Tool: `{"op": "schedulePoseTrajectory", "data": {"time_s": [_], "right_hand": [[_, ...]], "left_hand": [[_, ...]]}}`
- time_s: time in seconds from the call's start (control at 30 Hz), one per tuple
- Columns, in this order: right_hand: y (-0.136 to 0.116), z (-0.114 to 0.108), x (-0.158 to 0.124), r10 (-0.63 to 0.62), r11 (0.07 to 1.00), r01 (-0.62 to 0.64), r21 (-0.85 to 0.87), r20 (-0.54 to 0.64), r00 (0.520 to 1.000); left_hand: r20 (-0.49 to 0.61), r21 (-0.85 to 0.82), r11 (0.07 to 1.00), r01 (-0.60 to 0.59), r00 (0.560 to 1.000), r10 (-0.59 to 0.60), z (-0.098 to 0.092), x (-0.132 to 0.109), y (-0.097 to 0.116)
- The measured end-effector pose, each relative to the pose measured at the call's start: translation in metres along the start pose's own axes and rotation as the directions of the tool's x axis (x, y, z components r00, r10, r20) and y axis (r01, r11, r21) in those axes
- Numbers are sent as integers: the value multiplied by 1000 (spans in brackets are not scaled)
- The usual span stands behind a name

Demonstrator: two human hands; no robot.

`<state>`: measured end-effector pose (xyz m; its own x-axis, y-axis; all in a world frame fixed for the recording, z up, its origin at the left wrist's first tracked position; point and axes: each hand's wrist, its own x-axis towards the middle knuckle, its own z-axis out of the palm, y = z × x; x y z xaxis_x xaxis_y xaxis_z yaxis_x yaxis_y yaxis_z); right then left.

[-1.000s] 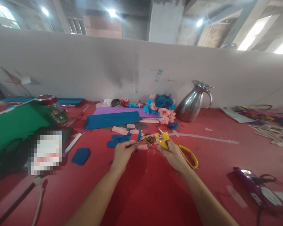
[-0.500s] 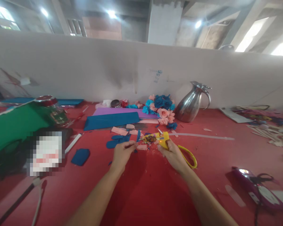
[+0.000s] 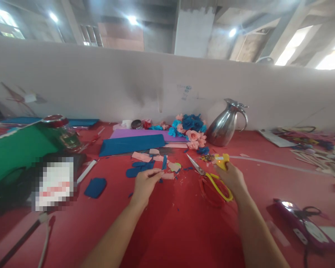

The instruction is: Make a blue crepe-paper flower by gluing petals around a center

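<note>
My left hand (image 3: 145, 185) is closed in a pinch over the middle of the table, its fingertips on a narrow piece of blue crepe paper (image 3: 164, 162) that stands up from them. My right hand (image 3: 233, 178) is wrapped around a yellow glue gun (image 3: 222, 160), whose nozzle end points left and is crusted with dark residue. Below the gun lie scissors (image 3: 218, 186) with yellow and red handles, blades toward the upper left. Around the left fingertips are cut blue petals (image 3: 136, 171) and pink paper pieces (image 3: 142, 156).
Behind sit blue sheets (image 3: 132, 144), a bunch of paper flowers (image 3: 194, 128) and a steel jug (image 3: 225, 124). A glass jar (image 3: 63, 134) stands left. A purple device (image 3: 304, 223) lies at right. A long pale strip (image 3: 273, 164) runs right from the gun.
My right hand has moved right with the glue gun, away from the left fingertips, uncovering the scissors' blades. My left hand has stayed almost in place with the blue crepe paper.
</note>
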<state>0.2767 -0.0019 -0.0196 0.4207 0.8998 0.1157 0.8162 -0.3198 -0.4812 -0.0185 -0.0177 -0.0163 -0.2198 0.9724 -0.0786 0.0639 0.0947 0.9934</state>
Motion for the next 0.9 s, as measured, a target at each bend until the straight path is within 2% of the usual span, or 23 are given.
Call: {"op": "schedulePoseTrajectory", "data": {"time_s": [0.13, 0.23, 0.27, 0.3, 0.33, 0.37, 0.4, 0.43, 0.47, 0.53, 0.6, 0.73, 0.83, 0.9], "right_hand": [[27, -9, 7, 111, 980, -111, -165, -9, 994], [19, -15, -1, 135, 958, -172, -231, -164, 977], [9, -16, -6, 94, 965, -148, -217, -239, 966], [-4, -15, -12, 20, 984, -71, -166, -287, 958], [-20, -14, -19, -81, 996, 66, -59, -284, 955], [-38, -11, -27, -187, 971, 214, 109, -212, 959], [-56, -7, -35, -285, 901, 300, 315, -93, 954], [-74, -3, -44, -358, 813, 288, 506, 45, 932], [-90, 2, -52, -423, 733, 219, 644, 179, 888], [-113, 10, -66, -485, 620, 74, 781, 308, 818], [-125, 15, -74, -499, 549, -11, 836, 338, 798], [-124, 20, -77, -482, 462, -77, 884, 323, 814], [-120, 25, -78, -470, 430, -81, 899, 300, 830], [-118, 29, -78, -469, 441, -41, 896, 269, 841]], "left_hand": [[91, -53, 999, 6, 996, -1, 2, -6, 8], [198, -108, 994, 6, 980, 15, 2, -9, 12], [228, -125, 992, 5, 973, 24, 2, -10, 13], [248, -141, 990, 4, 968, 31, 2, -10, 12], [262, -155, 988, 2, 964, 39, 2, -10, 12], [271, -167, 986, 1, 961, 45, 2, -10, 10], [277, -177, 984, 1, 959, 49, 2, -10, 9], [284, -184, 983, 4, 957, 50, 2, -10, 8], [292, -193, 981, 9, 955, 48, 2, -9, 6], [311, -217, 976, 29, 950, 41, 2, -8, 4], [320, -245, 968, 51, 947, 31, 2, -8, 3], [314, -256, 964, 67, 949, 18, 2, -8, 4], [311, -199, 979, 47, 950, 18, 3, -9, 6], [300, -153, 988, 15, 954, 32, 3, -9, 6]]}}
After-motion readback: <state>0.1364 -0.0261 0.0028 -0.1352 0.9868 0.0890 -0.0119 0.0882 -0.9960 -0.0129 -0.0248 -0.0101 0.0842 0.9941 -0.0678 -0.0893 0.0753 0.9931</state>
